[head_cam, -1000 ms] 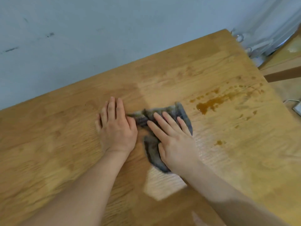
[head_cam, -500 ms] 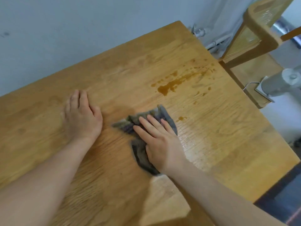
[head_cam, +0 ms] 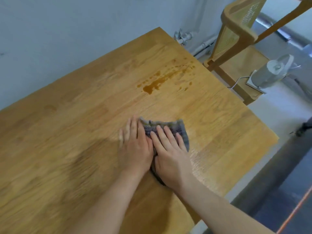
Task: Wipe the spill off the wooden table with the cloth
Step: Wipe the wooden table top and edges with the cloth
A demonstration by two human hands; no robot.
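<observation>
A crumpled grey cloth (head_cam: 179,128) lies on the wooden table (head_cam: 67,132), near its right part. My right hand (head_cam: 168,156) presses flat on the cloth, fingers spread over it. My left hand (head_cam: 133,149) lies flat right beside it, touching the cloth's left edge and perhaps covering part of it. The brown spill (head_cam: 151,87) is a puddle with a trail of drops running towards the far right corner. It lies beyond the cloth, apart from it. A wet sheen shows on the wood just right of the cloth.
The table's right edge (head_cam: 263,125) drops to the floor close to my right hand. A wooden chair with a woven back (head_cam: 236,31) stands past the far right corner. A grey cylindrical device (head_cam: 270,73) sits beside it. The wall (head_cam: 84,31) runs behind the table.
My left hand has moved right from the bare wood and now sits against the cloth beside my right hand. The cloth has slid nearer me, away from the spill.
</observation>
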